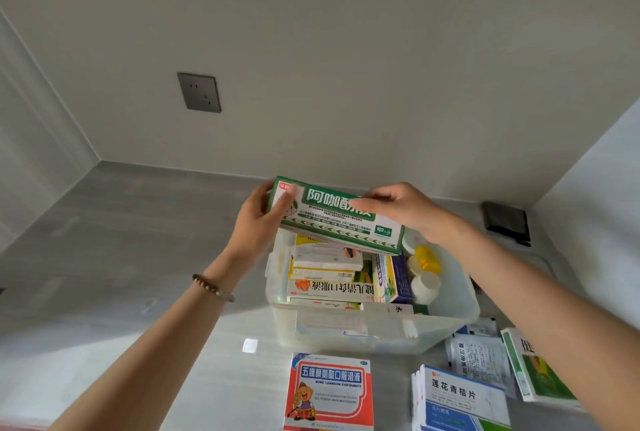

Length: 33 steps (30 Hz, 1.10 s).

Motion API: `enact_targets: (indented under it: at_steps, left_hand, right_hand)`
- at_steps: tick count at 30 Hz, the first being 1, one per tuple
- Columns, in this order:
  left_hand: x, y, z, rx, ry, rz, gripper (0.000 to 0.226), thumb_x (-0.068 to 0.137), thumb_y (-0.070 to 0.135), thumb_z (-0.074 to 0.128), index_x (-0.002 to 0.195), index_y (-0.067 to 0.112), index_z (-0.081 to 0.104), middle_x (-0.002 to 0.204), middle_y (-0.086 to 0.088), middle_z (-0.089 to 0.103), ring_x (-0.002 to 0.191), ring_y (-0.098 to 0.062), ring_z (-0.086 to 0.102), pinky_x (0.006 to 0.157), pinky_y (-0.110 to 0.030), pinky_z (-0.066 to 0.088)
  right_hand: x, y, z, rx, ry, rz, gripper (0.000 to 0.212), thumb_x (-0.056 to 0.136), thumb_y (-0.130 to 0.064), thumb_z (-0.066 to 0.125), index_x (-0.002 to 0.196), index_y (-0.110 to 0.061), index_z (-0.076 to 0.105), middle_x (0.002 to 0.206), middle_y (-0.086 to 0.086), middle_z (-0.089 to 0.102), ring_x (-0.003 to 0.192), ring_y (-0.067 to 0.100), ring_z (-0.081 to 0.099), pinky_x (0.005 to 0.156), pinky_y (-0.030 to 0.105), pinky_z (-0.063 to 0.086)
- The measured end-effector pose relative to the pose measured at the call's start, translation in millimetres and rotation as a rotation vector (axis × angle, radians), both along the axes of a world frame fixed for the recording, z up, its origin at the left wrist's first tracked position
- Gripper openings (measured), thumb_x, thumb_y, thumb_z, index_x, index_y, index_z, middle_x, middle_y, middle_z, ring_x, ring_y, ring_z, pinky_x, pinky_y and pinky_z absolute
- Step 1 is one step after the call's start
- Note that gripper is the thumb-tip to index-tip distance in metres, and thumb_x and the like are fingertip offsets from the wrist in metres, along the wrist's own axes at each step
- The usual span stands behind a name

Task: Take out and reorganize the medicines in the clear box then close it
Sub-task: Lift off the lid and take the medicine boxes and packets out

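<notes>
A clear plastic box [457,299] stands open on the grey counter, packed with several medicine cartons and small white and yellow bottles [427,259]. Above its far side I hold a long green and white medicine box [332,226] in both hands. My left hand [258,219] grips its left end, with the thumb on the front face. My right hand [398,207] holds its upper right part, fingers laid over the printed face. The green box hides the far edge of the clear box.
On the counter in front lie a red and blue carton [329,392], a blue and white carton [464,399], white sachets [481,358] and a green carton [536,371]. A black object [507,221] lies at the back right. A wall socket [200,92] is behind.
</notes>
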<state>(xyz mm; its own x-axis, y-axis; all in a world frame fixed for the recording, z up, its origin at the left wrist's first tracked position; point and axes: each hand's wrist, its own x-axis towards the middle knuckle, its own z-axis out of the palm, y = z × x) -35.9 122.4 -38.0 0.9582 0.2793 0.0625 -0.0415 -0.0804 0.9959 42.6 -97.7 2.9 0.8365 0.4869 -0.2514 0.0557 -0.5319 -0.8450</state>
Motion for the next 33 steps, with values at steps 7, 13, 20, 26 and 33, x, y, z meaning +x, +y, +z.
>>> enact_targets:
  at_steps: [7, 13, 20, 26, 33]
  left_hand:
    - [-5.8, 73.7, 17.6, -0.226, -0.035, 0.287, 0.029, 0.087, 0.041, 0.057, 0.104, 0.018, 0.058, 0.084, 0.0, 0.068, 0.071, -0.006, 0.068, 0.055, -0.019, 0.054]
    - [-29.8, 180.3, -15.4, -0.318, 0.09, 0.532, 0.04, 0.085, 0.043, 0.058, 0.112, 0.016, 0.045, 0.093, -0.004, 0.064, 0.082, -0.014, 0.066, 0.055, -0.022, 0.057]
    - [-53.1, 269.5, -99.9, -0.05, 0.264, 0.451, 0.035, 0.092, 0.04, 0.048, 0.121, 0.021, 0.049, 0.111, -0.001, 0.061, 0.089, -0.01, 0.062, 0.068, -0.02, 0.05]
    - [-56.0, 297.2, -169.8, 0.143, 0.398, 0.307, 0.038, 0.094, 0.036, 0.046, 0.127, 0.019, 0.051, 0.119, 0.001, 0.061, 0.105, -0.013, 0.055, 0.09, -0.027, 0.041]
    - [-59.1, 308.3, -212.7, 0.328, 0.471, 0.332, 0.034, 0.091, 0.041, 0.049, 0.122, 0.027, 0.056, 0.06, 0.009, 0.056, 0.045, -0.005, 0.045, 0.051, -0.025, 0.041]
  right_hand:
    - [-18.2, 71.8, 19.1, 0.255, 0.166, -0.093, 0.029, 0.086, -0.034, 0.062, 0.11, -0.019, 0.062, 0.098, 0.004, 0.07, 0.09, 0.016, 0.064, 0.071, 0.026, 0.051]
    - [-39.6, 200.1, -16.6, 0.466, 0.345, -0.384, 0.037, 0.084, -0.015, 0.067, 0.116, 0.002, 0.058, 0.114, 0.021, 0.066, 0.098, 0.029, 0.065, 0.088, 0.033, 0.052]
    - [-65.6, 296.5, -116.5, 0.39, 0.448, -0.601, 0.024, 0.084, -0.018, 0.068, 0.098, 0.001, 0.068, 0.11, 0.025, 0.067, 0.109, 0.039, 0.061, 0.098, 0.049, 0.046]
    - [-66.1, 325.8, -185.0, 0.32, 0.452, -0.726, 0.031, 0.084, -0.019, 0.068, 0.105, 0.003, 0.069, 0.091, 0.013, 0.066, 0.071, 0.017, 0.053, 0.068, 0.027, 0.046]
    - [-82.9, 340.0, -232.1, 0.217, 0.427, -0.77, 0.033, 0.084, -0.019, 0.068, 0.108, 0.003, 0.068, 0.109, 0.019, 0.069, 0.105, 0.028, 0.063, 0.074, 0.022, 0.037]
